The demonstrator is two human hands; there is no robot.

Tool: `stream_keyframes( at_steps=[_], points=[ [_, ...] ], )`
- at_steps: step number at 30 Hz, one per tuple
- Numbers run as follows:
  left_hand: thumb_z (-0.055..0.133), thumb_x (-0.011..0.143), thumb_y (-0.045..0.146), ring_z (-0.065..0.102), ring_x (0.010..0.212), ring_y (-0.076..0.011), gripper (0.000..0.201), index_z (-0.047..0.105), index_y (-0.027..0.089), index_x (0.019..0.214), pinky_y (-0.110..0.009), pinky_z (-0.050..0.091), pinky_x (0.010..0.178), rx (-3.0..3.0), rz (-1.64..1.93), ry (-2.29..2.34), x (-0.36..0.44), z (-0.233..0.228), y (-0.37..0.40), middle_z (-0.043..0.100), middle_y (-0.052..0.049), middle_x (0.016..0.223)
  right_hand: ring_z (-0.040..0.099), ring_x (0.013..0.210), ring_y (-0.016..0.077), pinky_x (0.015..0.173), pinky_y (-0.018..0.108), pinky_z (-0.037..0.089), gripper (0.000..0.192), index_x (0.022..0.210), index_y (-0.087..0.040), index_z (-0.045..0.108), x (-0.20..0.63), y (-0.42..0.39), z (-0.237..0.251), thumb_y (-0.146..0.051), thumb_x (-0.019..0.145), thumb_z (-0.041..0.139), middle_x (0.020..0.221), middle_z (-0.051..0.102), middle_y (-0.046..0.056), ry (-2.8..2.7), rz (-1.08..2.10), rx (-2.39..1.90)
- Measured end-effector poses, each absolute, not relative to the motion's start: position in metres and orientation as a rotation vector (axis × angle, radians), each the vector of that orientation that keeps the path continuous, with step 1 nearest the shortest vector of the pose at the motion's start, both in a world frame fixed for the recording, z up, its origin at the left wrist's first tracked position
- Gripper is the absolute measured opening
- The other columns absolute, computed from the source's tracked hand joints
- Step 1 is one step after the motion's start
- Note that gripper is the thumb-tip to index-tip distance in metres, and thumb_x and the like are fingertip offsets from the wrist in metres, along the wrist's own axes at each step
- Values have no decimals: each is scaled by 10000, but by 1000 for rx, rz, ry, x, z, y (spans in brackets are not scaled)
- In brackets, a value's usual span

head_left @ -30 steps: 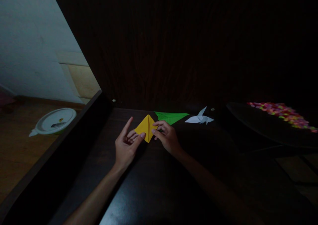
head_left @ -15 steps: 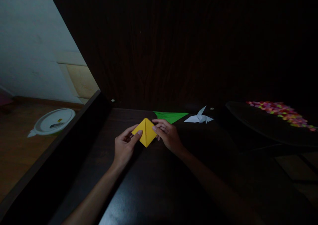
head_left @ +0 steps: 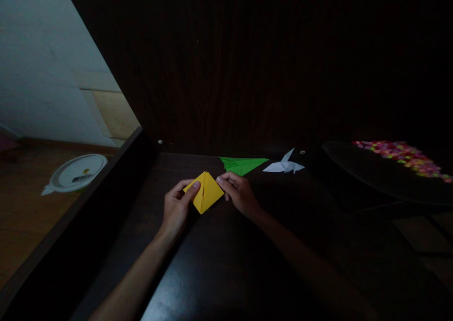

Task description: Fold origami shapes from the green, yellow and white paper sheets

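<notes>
A folded yellow paper, diamond-shaped with a centre crease, is held between both hands just above the dark wooden table. My left hand pinches its left corner with thumb and fingers. My right hand grips its right corner. Behind the hands a folded green paper lies flat, and a white paper crane rests to its right.
A dark panel rises behind the table. At right a dark tray carries a heap of small colourful pieces. On the wooden floor at left sits a white round lid or dish. The table's left edge has a raised rim.
The yellow paper has come a little toward me and tilted leftward. My left hand, open with fingers spread a second ago, has closed on the paper's left corner.
</notes>
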State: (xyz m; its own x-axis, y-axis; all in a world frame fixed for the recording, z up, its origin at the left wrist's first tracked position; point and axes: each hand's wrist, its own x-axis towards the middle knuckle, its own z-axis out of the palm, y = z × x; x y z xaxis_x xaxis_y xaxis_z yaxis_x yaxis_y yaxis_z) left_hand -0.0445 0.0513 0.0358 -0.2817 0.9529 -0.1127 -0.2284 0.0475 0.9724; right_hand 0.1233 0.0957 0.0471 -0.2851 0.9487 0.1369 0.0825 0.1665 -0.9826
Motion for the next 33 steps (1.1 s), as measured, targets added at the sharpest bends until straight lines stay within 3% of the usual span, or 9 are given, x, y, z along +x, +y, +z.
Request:
stream_keyframes(
  at_steps=[5, 16, 24, 27, 30, 33],
  points=[
    [834, 674, 446, 688, 748, -206, 363, 754, 156, 876, -266, 517, 662, 847, 1427, 1274, -43, 35, 51, 749, -49, 821, 588, 623, 142, 482, 231, 399, 166, 789, -204, 637, 121, 93, 44, -369, 797, 650, 713, 634, 4, -1559, 1269, -984],
    [864, 649, 402, 696, 738, -210, 337, 775, 162, 868, -294, 541, 686, 919, 1331, 1218, -43, 35, 51, 764, -64, 825, 640, 719, 163, 637, 282, 484, 191, 856, -200, 664, 121, 97, 34, -388, 832, 639, 787, 682, 16, -1550, 1426, -883],
    [835, 700, 387, 709, 818, -219, 344, 745, 164, 946, -292, 545, 731, 921, 1318, 1156, -43, 34, 50, 761, -58, 884, 630, 667, 141, 591, 245, 480, 183, 823, -188, 636, 123, 99, 36, -369, 810, 662, 737, 653, 4, -1514, 1361, -889],
    [810, 739, 353, 704, 921, -232, 365, 705, 160, 1030, -314, 546, 814, 946, 1330, 1067, -42, 34, 50, 749, -74, 988, 571, 526, 96, 475, 210, 441, 217, 817, -187, 610, 124, 101, 38, -400, 816, 650, 735, 639, -8, -1471, 1306, -946],
    [816, 729, 312, 693, 964, -230, 496, 628, 190, 1172, -329, 555, 824, 1012, 1390, 1020, -40, 33, 50, 719, -77, 1088, 477, 374, 54, 349, 184, 357, 257, 827, -193, 563, 125, 102, 39, -438, 824, 641, 694, 612, -38, -1392, 1294, -983],
    [821, 719, 279, 663, 1052, -243, 581, 571, 227, 1242, -345, 558, 836, 1117, 1490, 1080, -38, 29, 50, 661, -82, 1210, 514, 355, 69, 325, 179, 376, 278, 845, -202, 531, 124, 103, 40, -455, 821, 644, 651, 597, -59, -1356, 1295, -986]
  ],
)
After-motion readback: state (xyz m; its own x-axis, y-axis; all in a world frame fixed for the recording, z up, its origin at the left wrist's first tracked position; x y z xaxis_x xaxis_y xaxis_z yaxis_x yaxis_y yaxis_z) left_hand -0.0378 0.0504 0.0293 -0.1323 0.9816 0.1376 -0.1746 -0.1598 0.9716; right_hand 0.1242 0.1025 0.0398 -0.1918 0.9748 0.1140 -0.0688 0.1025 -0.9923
